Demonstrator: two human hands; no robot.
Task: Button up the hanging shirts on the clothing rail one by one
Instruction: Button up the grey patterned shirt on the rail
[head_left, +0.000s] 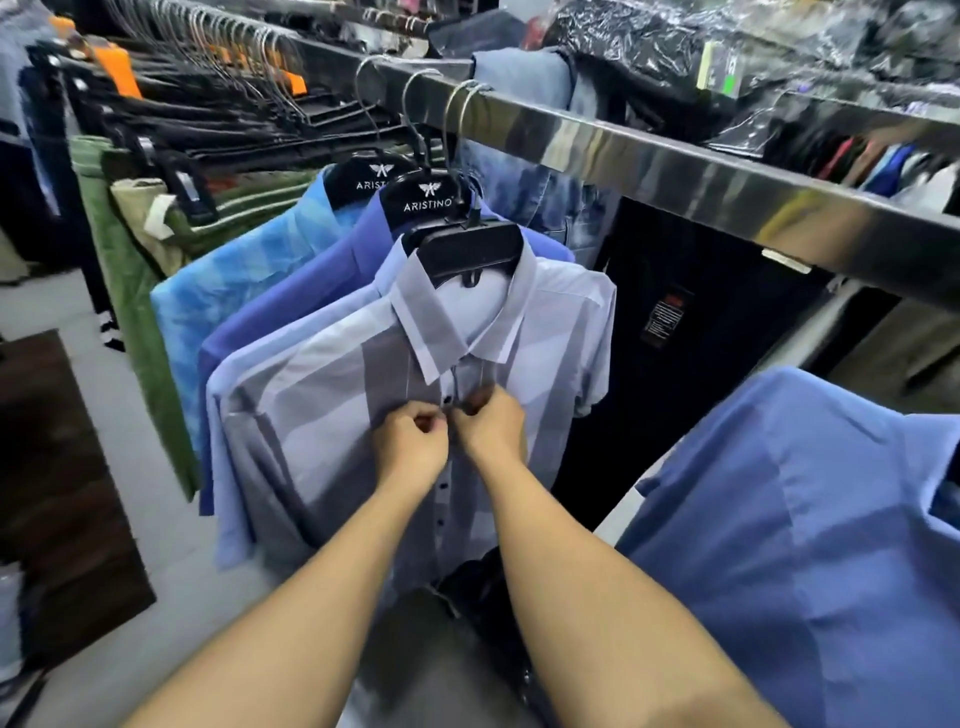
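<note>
left hand (410, 441): bare, rounded knuckles | right hand (493, 428): bare | left forearm (291, 613): bare down to the frame's lower edge, smooth | right forearm (597, 597): bare likewise, broadening toward the elbow | grey-dark cloth (431, 660): low between the arms, blurred; cannot tell whether it is worn

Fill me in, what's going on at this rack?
A person is buttoning the grey-and-white shirt hanging at the front of the metal rail. The left hand and right hand both pinch its placket a little below the collar, between a dark button above and more below. The fingers hide whether that button is through yet. Other blue shirts hang behind it.
</note>
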